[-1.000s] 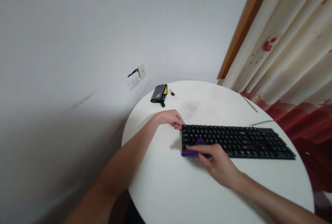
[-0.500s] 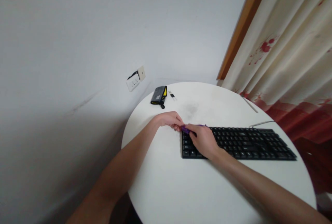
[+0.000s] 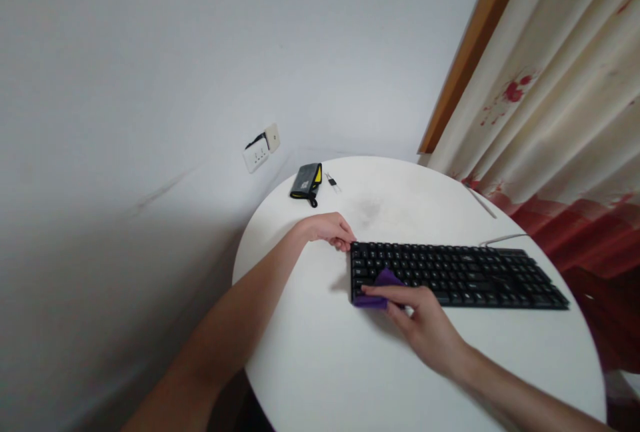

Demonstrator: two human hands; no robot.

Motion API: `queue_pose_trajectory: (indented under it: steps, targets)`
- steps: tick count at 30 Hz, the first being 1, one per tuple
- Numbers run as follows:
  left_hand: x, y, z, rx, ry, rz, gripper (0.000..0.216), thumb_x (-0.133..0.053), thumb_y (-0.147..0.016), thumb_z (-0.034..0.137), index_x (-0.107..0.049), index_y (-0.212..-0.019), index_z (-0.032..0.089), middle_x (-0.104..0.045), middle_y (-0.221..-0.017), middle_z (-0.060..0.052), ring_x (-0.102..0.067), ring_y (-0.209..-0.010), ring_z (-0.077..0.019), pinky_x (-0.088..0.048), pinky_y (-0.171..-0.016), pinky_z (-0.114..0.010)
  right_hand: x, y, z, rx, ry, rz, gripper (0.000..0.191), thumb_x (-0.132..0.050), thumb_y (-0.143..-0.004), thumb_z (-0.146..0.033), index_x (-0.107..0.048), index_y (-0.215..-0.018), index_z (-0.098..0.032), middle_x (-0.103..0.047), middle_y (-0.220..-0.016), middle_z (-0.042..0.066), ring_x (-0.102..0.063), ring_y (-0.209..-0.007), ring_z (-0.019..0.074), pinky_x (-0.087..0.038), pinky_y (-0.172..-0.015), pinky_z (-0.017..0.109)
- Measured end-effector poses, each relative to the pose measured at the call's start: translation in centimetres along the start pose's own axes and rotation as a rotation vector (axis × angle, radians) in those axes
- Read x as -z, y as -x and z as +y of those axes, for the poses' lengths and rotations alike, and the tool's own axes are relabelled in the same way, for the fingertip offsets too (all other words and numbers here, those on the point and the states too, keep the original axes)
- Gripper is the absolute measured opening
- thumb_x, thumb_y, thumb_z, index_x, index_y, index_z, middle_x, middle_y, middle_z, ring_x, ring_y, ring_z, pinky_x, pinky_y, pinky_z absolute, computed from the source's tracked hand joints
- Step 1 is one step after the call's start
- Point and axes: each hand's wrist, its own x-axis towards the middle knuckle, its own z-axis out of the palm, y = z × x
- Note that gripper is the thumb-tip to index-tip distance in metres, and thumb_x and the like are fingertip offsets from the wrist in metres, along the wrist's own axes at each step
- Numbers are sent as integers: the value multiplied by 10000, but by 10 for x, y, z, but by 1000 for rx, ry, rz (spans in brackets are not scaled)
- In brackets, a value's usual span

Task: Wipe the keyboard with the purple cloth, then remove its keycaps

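Pressing a purple cloth [image 3: 387,278] onto the near left corner of a black computer keyboard [image 3: 470,272], my right hand [image 3: 425,325] has its fingers closed on the fabric, the index finger stretched out on top and the thumb at the keyboard's near edge. Part of the cloth lies over the keys, and a fold of it hangs at the front edge. My left hand [image 3: 330,229] comes in across the left edge of the table [image 3: 320,359], its fingers closed on the keyboard's far left corner; I cannot tell how far they reach underneath.

The keyboard lies flat, keys up, on the right half of the round white table, its right end near the table's right edge. A pale cable [image 3: 505,239] runs from its far side toward that edge.

Near the table's far left edge, beyond my left hand, sits a folded gray cloth [image 3: 304,181] with yellow inside, black trim and 1 black loop. Just right of it lies a small black-and-clear item [image 3: 333,182], too small for me to identify. A gray smudge [image 3: 369,209] marks the tabletop between that item and the keyboard. By the table's far right edge lies a thin pale strip [image 3: 483,202].
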Motion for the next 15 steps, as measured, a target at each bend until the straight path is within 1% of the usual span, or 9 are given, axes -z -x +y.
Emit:
queue_pose_trajectory:
  steps: [2, 4, 6, 7, 8, 9, 11, 13, 15]
  targets:
    - [0, 0, 0, 1, 2, 0, 222, -838, -598, 279, -780, -736, 116, -734, -637, -66, -620, -548, -97, -436, -539, -202, 19, -16, 0, -138, -129, 129, 263, -606, -886, -274, -769, -1077, -196, -776, -1004, 72, -740, -881, 223, -609, -798, 360]
    - [0, 1, 0, 2, 3, 2, 212, -834, -599, 269, -779, -735, 115, -737, -644, -69, -625, -555, -100, -445, -547, -205, 41, -36, 3, -198, -185, 315, 275, -648, -846, -309, -775, -1047, -171, -784, -930, 73, -736, -779, 216, -611, -719, 346]
    - [0, 1, 0, 0, 4, 2, 189, -826, -609, 258, -780, -728, 119, -738, -645, -69, -630, -563, -104, -452, -551, -208, 59, -56, 7, -170, -167, 511, 279, -668, -820, -317, -777, -1024, -162, -784, -929, 76, -732, -782, 218, -606, -715, 346]
    - [0, 0, 0, -1, 3, 1, 174, -821, -615, 252, -781, -725, 122, -738, -643, -68, -634, -567, -107, -455, -552, -209, 64, -63, 10, -123, -132, 602, 280, -659, -822, -318, -777, -1019, -157, -783, -935, 81, -733, -803, 225, -605, -733, 355]
    - [0, 0, 0, -3, 3, 1, 160, -816, -621, 245, -782, -722, 126, -737, -640, -66, -636, -571, -109, -457, -551, -209, 67, -70, 13, -66, -78, 661, 286, -636, -836, -312, -772, -1029, -151, -781, -958, 86, -733, -848, 234, -601, -777, 374]
    - [0, 0, 0, -5, 2, 1, 145, -812, -625, 238, -782, -717, 131, -735, -636, -63, -638, -571, -110, -458, -548, -209, 66, -74, 16, -12, -2, 686, 291, -611, -851, -298, -768, -1044, -147, -776, -990, 92, -730, -902, 244, -589, -832, 396]
    - [0, 0, 0, -10, -1, 0, 124, -804, -631, 229, -781, -709, 136, -734, -634, -62, -637, -568, -111, -454, -538, -206, 56, -78, 22, 45, 200, 624, 306, -558, -876, -248, -754, -1091, -153, -761, -1065, 95, -713, -1001, 262, -550, -932, 436]
    - [-1, 0, 0, -14, -4, 1, 115, -798, -635, 225, -780, -704, 135, -735, -636, -64, -636, -565, -109, -448, -529, -201, 38, -76, 28, 21, 415, 469, 329, -529, -877, -181, -745, -1125, -184, -749, -1110, 87, -707, -1033, 274, -533, -963, 458]
    - [-1, 0, 1, -16, -9, 3, 115, -795, -639, 225, -778, -701, 131, -733, -633, -64, -633, -562, -104, -442, -527, -195, 17, -70, 31, 2, 563, 314, 365, -505, -877, -116, -738, -1140, -217, -735, -1150, 79, -704, -1052, 274, -537, -963, 461]
